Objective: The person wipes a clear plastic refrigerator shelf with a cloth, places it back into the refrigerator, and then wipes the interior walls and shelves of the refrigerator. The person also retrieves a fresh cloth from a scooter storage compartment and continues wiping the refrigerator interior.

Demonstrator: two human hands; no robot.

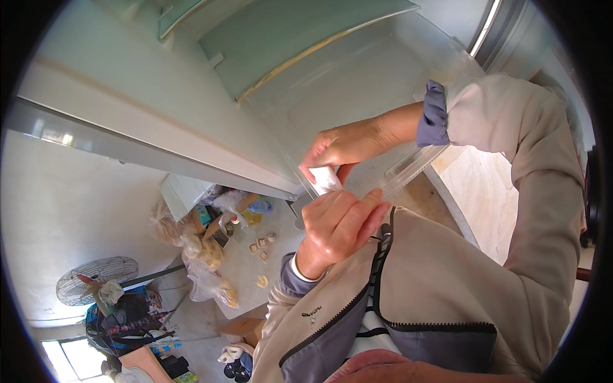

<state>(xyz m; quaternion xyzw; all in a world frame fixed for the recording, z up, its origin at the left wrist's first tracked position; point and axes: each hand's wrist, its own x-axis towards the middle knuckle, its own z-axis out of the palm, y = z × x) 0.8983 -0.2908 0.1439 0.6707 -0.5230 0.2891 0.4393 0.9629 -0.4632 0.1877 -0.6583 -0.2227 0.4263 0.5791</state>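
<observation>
A white folded cloth or tissue [325, 178] is pinched in the fingers of my right hand [342, 146], just above my left hand. My left hand [335, 222] curls over the near rim of a clear plastic drawer [414, 167]; its fingertips lie on that rim. The drawer has a textured, see-through bottom and reaches under my right wrist. Part of its near wall is hidden behind my left hand. Beyond it stands the pale interior of what looks like a refrigerator, with a frosted glass shelf [297, 43] edged in a gold-coloured strip.
The cabinet's side wall [143, 105] rises at the left. Lower left, a table [249, 287] bears plastic bags [206, 277], small blocks [261, 242] and a phone-like device [221, 238]. A wire-caged fan [96, 280], a cardboard box [244, 330] and piled bags stand beyond.
</observation>
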